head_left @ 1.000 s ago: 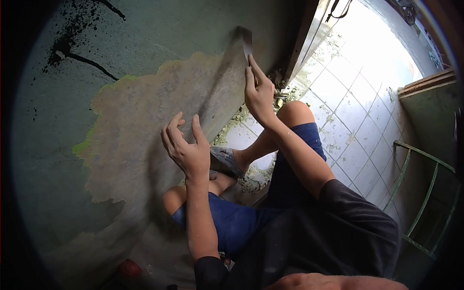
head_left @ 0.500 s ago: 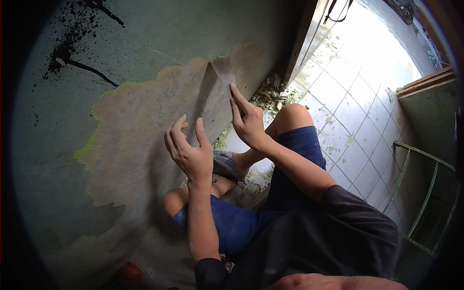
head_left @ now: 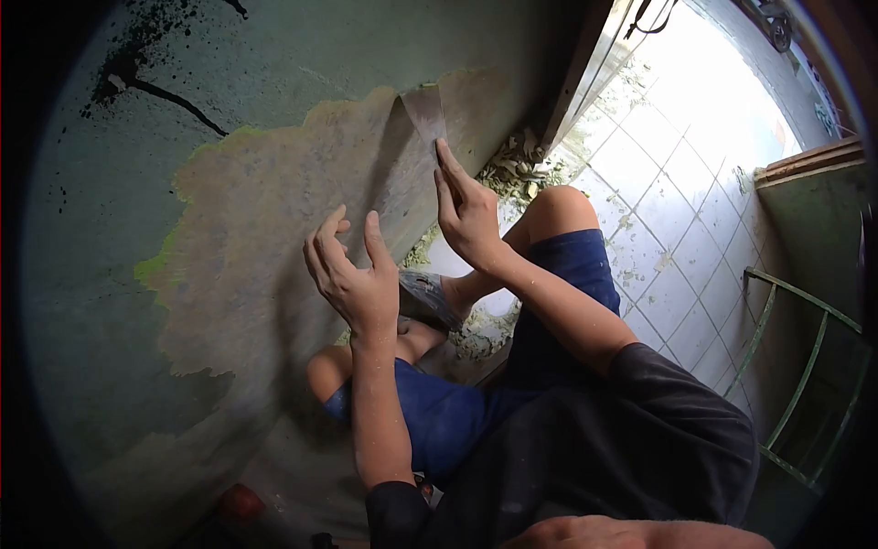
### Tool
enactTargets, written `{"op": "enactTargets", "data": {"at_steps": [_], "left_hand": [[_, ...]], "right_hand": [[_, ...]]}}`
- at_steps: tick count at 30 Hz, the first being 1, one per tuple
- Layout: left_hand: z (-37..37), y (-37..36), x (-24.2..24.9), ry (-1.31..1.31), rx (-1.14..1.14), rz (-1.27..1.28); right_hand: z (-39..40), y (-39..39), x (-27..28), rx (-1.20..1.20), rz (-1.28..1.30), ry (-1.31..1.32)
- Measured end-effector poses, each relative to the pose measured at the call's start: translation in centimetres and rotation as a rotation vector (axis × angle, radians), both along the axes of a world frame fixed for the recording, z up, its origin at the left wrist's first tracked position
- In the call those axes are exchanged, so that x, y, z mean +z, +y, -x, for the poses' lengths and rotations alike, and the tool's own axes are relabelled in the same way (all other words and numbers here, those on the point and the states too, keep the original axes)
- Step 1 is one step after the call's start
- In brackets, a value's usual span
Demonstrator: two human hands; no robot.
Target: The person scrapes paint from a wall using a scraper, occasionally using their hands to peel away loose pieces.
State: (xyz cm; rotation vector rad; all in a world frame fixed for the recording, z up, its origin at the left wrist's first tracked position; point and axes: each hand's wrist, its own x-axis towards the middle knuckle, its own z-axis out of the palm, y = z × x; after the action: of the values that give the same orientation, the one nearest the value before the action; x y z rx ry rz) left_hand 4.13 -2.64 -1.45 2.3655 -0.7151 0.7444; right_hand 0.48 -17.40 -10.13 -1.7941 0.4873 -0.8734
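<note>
My right hand [head_left: 469, 215] is closed on a wide-bladed scraper [head_left: 423, 112], its index finger stretched along the tool. The blade's edge meets the green painted wall [head_left: 347, 46] at the upper border of a bare, brownish patch [head_left: 247, 238]. A small bit of green paint shows at the blade's tip. My left hand [head_left: 352, 274] hovers before the patch, fingers curled and thumb apart, with nothing in it. Most of the scraper's handle is hidden in my right hand.
Paint flakes [head_left: 517, 169] lie heaped along the wall's foot and scattered over the white tiled floor [head_left: 649, 210]. A doorway opens at upper right. A green metal frame [head_left: 805, 375] stands at right. A red object [head_left: 242, 502] sits at lower left.
My right hand and the scraper have moved slightly up the wall, to the patch's upper border. My left hand has shifted a little left and up, still empty.
</note>
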Motion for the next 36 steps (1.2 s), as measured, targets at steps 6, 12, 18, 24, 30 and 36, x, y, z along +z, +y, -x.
{"op": "enactTargets", "data": {"at_steps": [6,12,18,24,30,36], "left_hand": [[-0.4,-0.5,0.1,-0.018,0.001,0.013],[-0.6,-0.5,-0.1,-0.013,-0.004,0.047],[-0.1,-0.2,-0.4,0.006,-0.01,0.023],[-0.3,-1.0,0.0,0.005,-0.009,0.039],[0.1,-1.1,0.2,0.037,-0.006,0.001],[0.2,-0.8,-0.4,0.019,-0.038,0.013]], "right_hand": [[-0.5,0.2,0.2,0.027,0.035,-0.073],[0.0,0.8,0.1,0.039,0.03,-0.069],[0.5,1.4,-1.7,0.051,0.09,-0.1],[0.7,0.9,-1.2,0.035,0.017,-0.068],[-0.2,-0.6,0.3,0.009,-0.063,-0.065],[0.3,-0.2,0.2,0.0,-0.104,0.039]]}}
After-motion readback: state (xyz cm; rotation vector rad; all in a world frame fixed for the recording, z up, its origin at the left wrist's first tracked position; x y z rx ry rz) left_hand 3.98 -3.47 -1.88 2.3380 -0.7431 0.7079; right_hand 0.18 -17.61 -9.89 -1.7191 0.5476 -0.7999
